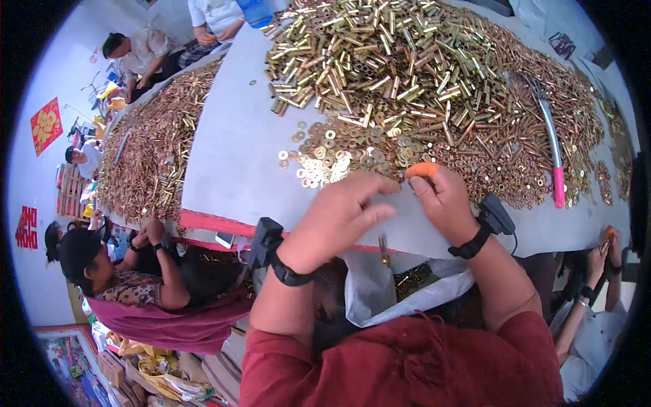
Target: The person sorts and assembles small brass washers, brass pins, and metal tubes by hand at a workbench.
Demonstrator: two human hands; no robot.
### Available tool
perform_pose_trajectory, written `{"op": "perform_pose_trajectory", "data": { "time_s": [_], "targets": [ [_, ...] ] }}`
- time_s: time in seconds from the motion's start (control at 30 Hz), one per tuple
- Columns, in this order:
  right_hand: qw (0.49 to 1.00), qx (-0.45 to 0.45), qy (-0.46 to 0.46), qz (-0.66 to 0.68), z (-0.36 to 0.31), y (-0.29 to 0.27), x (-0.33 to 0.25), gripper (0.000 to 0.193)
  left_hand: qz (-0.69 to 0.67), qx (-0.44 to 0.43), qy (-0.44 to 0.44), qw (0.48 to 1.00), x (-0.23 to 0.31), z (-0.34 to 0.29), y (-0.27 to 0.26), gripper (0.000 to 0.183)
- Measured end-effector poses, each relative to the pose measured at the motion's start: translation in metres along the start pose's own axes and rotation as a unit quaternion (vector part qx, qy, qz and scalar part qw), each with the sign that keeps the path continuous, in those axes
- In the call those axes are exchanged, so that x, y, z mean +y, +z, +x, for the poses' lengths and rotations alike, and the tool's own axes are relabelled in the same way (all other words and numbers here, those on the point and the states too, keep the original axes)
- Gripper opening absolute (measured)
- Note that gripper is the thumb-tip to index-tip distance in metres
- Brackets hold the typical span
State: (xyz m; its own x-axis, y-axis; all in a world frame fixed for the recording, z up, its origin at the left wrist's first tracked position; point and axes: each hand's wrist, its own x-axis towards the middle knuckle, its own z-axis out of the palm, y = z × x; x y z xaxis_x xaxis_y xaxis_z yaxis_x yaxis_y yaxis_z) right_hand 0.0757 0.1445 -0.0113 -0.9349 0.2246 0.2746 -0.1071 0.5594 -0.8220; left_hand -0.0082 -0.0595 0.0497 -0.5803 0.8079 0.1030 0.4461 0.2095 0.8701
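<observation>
My left hand (342,214) is over the table's near edge, fingers and thumb apart, nothing between them. Just right of it, my right hand (444,203) curls thumb and forefinger together; an orange finger cover (423,169) is on the forefinger. Whatever that pinch holds is too small to make out. Below and between the hands, a small brass-coloured bolt-like piece (384,249) shows above the open mouth of a whitish bag (366,298). Similar pieces lie inside the bag. Loose washers (325,163) and small nuts (488,169) are spread beyond my fingertips.
A heap of brass-coloured metal sleeves (380,61) covers the table's far part. At right lies a hand rake (553,136) with a pink grip. A co-worker (129,271) sits to the left by another heap (156,136); another co-worker's hands (603,254) are at far right.
</observation>
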Motion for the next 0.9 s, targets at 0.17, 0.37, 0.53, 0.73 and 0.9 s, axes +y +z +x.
{"op": "perform_pose_trajectory", "data": {
  "time_s": [0.17, 0.37, 0.53, 0.73, 0.9],
  "targets": [
    [0.997, 0.007, -0.031, -0.066, 0.000, 0.003, -0.004, 0.013, 0.263, 0.208, -0.014, 0.942, -0.055, 0.014, -0.065, 0.036],
    [0.995, 0.014, -0.033, -0.092, 0.000, 0.006, -0.009, 0.013, 0.355, 0.336, -0.069, 0.869, -0.131, 0.070, -0.112, 0.061],
    [0.997, 0.005, -0.007, -0.080, -0.001, 0.009, -0.010, 0.014, 0.394, 0.303, -0.149, 0.855, -0.146, 0.104, -0.097, 0.062],
    [0.995, 0.014, -0.024, -0.091, 0.000, 0.006, -0.008, 0.014, 0.400, 0.303, -0.062, 0.862, -0.138, 0.095, -0.081, 0.026],
    [0.994, 0.018, -0.039, -0.098, 0.000, 0.006, -0.004, 0.015, 0.396, 0.267, -0.052, 0.877, -0.124, 0.062, -0.075, 0.020]
  ]
}}
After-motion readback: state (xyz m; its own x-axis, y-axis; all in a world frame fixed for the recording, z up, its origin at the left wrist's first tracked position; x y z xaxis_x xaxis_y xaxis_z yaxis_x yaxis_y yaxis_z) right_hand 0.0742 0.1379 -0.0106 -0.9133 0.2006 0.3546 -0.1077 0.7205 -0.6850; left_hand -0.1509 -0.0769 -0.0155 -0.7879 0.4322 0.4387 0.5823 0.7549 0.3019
